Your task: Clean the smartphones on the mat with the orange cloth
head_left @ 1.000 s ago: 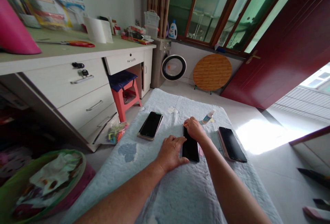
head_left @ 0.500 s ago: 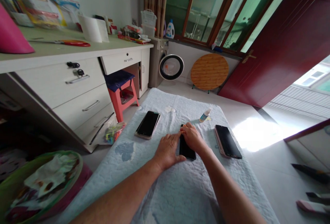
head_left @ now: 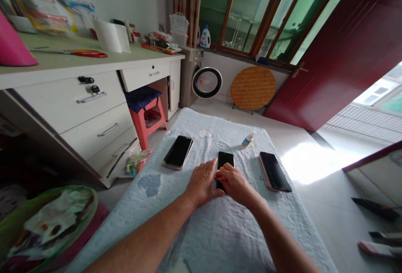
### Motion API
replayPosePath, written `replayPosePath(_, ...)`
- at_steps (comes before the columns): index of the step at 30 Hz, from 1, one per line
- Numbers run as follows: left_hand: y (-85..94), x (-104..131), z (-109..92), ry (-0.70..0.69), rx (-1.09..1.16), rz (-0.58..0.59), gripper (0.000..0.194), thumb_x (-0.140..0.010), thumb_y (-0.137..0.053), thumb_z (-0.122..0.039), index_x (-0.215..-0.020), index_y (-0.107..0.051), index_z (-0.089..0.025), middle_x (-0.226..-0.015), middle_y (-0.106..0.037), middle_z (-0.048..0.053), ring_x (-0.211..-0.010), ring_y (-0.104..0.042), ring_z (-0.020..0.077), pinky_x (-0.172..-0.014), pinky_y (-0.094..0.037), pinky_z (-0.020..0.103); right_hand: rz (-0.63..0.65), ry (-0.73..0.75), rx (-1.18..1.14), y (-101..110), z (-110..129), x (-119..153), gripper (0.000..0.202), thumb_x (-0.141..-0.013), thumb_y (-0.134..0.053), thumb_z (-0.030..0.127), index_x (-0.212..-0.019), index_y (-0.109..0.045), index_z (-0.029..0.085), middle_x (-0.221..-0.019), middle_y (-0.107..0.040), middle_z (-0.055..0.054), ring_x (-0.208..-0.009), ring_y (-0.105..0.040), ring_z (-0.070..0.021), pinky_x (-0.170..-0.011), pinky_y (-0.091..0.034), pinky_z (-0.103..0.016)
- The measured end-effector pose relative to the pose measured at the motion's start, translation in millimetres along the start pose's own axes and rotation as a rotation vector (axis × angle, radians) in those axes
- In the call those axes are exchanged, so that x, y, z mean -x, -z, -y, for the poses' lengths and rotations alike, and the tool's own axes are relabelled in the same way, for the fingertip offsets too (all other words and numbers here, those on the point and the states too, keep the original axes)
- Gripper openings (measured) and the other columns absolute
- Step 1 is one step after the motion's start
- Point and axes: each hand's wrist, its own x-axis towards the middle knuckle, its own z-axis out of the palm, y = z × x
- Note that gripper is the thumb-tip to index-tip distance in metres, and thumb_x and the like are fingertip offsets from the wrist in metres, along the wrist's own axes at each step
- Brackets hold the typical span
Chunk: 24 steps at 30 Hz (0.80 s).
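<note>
A black phone (head_left: 226, 158) lies on the light blue cloth (head_left: 207, 231) between my hands. My right hand (head_left: 234, 181) is closed on a small orange cloth (head_left: 218, 173) and presses it onto the phone's middle. My left hand (head_left: 204, 182) rests along the phone's left edge, thumb apart from the fingers, holding nothing. To the left lies a second phone (head_left: 179, 151) on a pale case or box. On the right a third dark phone (head_left: 275, 171) lies on a pinkish one. A small spray bottle (head_left: 248, 140) stands behind, tilted in view.
A white desk (head_left: 94, 109) runs along the left, with a red stool (head_left: 147, 118) by it. A basket of clothes (head_left: 102, 212) stands at lower left. A washing machine (head_left: 190, 65) and a round wooden tabletop (head_left: 253, 88) are at the back.
My right hand has moved down the phone toward me with the orange cloth, uncovering the phone's upper part. My left hand stays at the phone's left edge. The view has shifted slightly.
</note>
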Motion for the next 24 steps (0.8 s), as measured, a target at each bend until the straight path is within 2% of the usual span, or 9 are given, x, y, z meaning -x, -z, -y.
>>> replayPosePath(6,2.4,0,-5,0.014,-0.026,0.017,0.093,-0.063,-0.077,-0.048,-0.138,-0.029,-0.023,-0.135,-0.047,0.013,-0.12,-0.047,0.0335,-0.099,-0.038,0.047,-0.075,0.005,0.03,1,-15,-14,0.019,-0.087,-0.049,0.011,-0.086,-0.067,0.018,-0.083,-0.05,-0.002,-0.078,-0.051,-0.0123,-0.072,-0.039,-0.023)
replayPosePath(12,9.1,-1,-7,-0.016,-0.015,0.042,0.085,-0.065,-0.073,-0.059,-0.133,-0.04,-0.022,-0.131,-0.051,0.01,-0.117,-0.048,0.0312,-0.099,-0.037,0.045,-0.156,-0.068,0.077,1,-38,-40,0.019,-0.087,-0.051,0.015,-0.091,-0.069,0.019,-0.085,-0.056,-0.003,-0.081,-0.054,-0.0132,-0.077,-0.04,-0.024)
replayPosePath(16,10.5,-1,-8,-0.026,-0.025,0.065,0.074,-0.067,-0.073,-0.057,-0.129,-0.048,-0.025,-0.136,-0.05,0.006,-0.116,-0.048,0.0308,-0.098,-0.036,0.045,-0.209,-0.107,0.089,-1,-57,-53,0.019,-0.085,-0.052,0.016,-0.092,-0.069,0.018,-0.085,-0.059,-0.003,-0.082,-0.055,-0.0137,-0.08,-0.04,-0.024)
replayPosePath(19,10.8,-1,-9,-0.021,-0.023,0.083,0.067,-0.069,-0.072,-0.055,-0.127,-0.053,-0.026,-0.138,-0.05,0.004,-0.114,-0.048,0.0303,-0.096,-0.037,0.044,-0.267,-0.168,0.102,-1,-69,-58,0.018,-0.084,-0.054,0.017,-0.093,-0.069,0.018,-0.087,-0.059,-0.004,-0.08,-0.055,-0.0137,-0.079,-0.04,-0.024)
replayPosePath(24,11.4,0,-9,-0.024,-0.016,0.068,0.067,-0.068,-0.074,-0.051,-0.127,-0.054,-0.026,-0.136,-0.053,0.002,-0.11,-0.049,0.0291,-0.093,-0.039,0.042,-0.334,-0.266,0.13,-3,-79,-57,0.019,-0.084,-0.052,0.018,-0.092,-0.07,0.017,-0.087,-0.059,-0.005,-0.082,-0.056,-0.0154,-0.081,-0.04,-0.026)
